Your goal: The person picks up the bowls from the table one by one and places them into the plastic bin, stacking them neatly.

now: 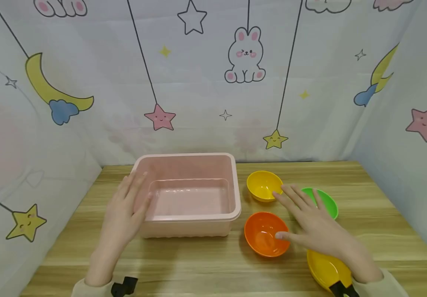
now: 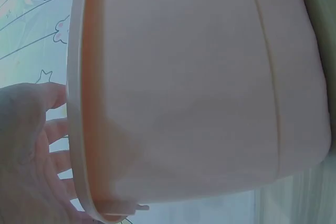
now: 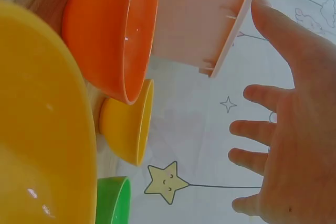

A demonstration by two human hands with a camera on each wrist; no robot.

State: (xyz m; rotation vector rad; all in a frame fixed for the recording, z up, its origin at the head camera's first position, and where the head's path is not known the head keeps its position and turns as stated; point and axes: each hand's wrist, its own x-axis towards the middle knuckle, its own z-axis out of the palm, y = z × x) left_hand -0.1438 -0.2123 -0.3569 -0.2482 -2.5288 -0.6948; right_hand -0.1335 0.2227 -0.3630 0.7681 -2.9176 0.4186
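My left hand [image 1: 124, 210] hovers with straight fingers over the left rim of a pink plastic basin [image 1: 189, 229]. In the left wrist view that hand [image 2: 31, 150] lies just beyond the basin's rim [image 2: 77, 103], holding nothing. Spread wide, my right hand [image 1: 314, 225] is above the bowls on the right, also holding nothing. Its thumb overlaps an orange bowl [image 1: 263, 227], and its fingertips reach across the edge of a small yellow bowl [image 1: 262, 185]. A green bowl [image 1: 326, 202] and a larger yellow bowl [image 1: 323, 268] are partly hidden behind this hand and forearm.
The basin and bowls stand on a wood-grain table [image 1: 195, 268]. Behind and at both sides hangs a pale curtain [image 1: 202, 82] printed with stars, moons and a rabbit. A dark strap piece [image 1: 124, 286] is at the left wrist.
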